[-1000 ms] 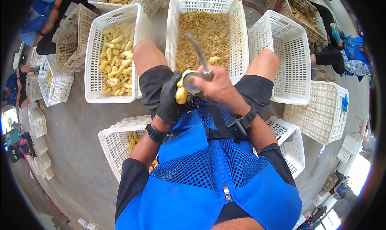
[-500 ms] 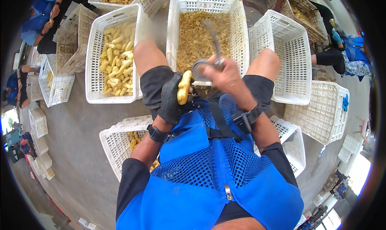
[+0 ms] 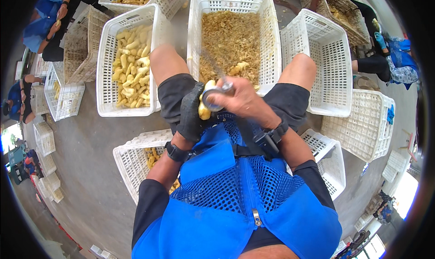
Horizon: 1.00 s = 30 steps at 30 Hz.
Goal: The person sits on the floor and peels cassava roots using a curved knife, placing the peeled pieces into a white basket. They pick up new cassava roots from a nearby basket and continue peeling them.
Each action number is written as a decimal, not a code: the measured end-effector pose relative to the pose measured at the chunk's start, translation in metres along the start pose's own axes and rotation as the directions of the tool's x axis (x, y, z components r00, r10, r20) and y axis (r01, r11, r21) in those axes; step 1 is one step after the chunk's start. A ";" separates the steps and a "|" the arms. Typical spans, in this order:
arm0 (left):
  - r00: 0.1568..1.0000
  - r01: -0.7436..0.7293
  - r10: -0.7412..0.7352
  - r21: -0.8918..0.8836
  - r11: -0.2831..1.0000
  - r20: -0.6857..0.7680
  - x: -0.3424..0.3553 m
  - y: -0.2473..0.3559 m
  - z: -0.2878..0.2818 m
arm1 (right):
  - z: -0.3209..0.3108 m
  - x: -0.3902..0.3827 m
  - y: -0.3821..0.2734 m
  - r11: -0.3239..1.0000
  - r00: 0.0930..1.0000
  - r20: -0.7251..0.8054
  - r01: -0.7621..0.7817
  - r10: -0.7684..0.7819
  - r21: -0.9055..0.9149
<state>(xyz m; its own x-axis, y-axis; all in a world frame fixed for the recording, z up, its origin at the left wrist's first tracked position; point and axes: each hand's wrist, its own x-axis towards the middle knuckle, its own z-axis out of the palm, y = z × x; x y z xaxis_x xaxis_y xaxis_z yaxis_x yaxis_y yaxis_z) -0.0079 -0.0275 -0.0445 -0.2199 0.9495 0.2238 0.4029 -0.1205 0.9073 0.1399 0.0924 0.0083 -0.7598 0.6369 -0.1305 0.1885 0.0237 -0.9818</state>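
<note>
At the far left, a co-worker [image 3: 43, 23] in a blue vest sits beside a brown crate [image 3: 81, 59], and holds something small which I cannot tell. To the right of this crate stands a white basket [image 3: 102, 84], with many pale yellow vegetables [image 3: 131, 73] lying in it. Lower down, a second white basket [image 3: 124, 159] is partly hidden by the person's left arm, and more yellow pieces [image 3: 152, 157] are visible inside it.

The left hand [image 3: 191, 116] wears a black glove. Its grip is narrow, with the fingers closed around one yellow vegetable [image 3: 205, 112], which is in front of the body, between the knees. A tool [image 3: 228, 86] with a round metal ring covers a part of this vegetable; whether the two are touching, I cannot tell. The long thin part of the tool is blurred. Behind it, a big white basket [image 3: 194, 37] contains brownish peelings [image 3: 231, 32], and some yellow pieces [image 3: 239, 68] lie on top of them.

The right hand [image 3: 247, 100] is bare and is closed firmly around the tool. Further right stands a tall white basket [image 3: 328, 55], and near it is another basket [image 3: 355, 125], with a blue cloth [image 3: 390, 115] on its side.
</note>
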 end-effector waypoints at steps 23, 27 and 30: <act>0.992 -0.084 0.081 0.029 0.996 0.096 -0.001 0.020 -0.014 | -0.015 0.019 0.014 0.999 0.996 -0.088 0.014 -0.017 -0.030; 0.983 0.176 -0.146 -0.336 0.925 0.113 -0.011 0.021 -0.004 | -0.073 0.043 0.024 0.969 0.877 -0.463 0.013 -0.130 -0.248; 0.797 0.558 -0.464 -0.765 0.322 0.386 -0.002 0.025 -0.011 | -0.060 0.027 0.013 0.992 0.926 -0.361 0.126 -0.112 0.015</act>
<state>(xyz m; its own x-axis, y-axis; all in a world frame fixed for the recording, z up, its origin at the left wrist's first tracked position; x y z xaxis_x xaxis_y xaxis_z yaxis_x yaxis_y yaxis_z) -0.0069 -0.0359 -0.0182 -0.0191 0.9245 -0.3806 -0.6727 0.2698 0.6890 0.1596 0.1562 0.0000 -0.5002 0.8651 0.0387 0.0822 0.0919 -0.9924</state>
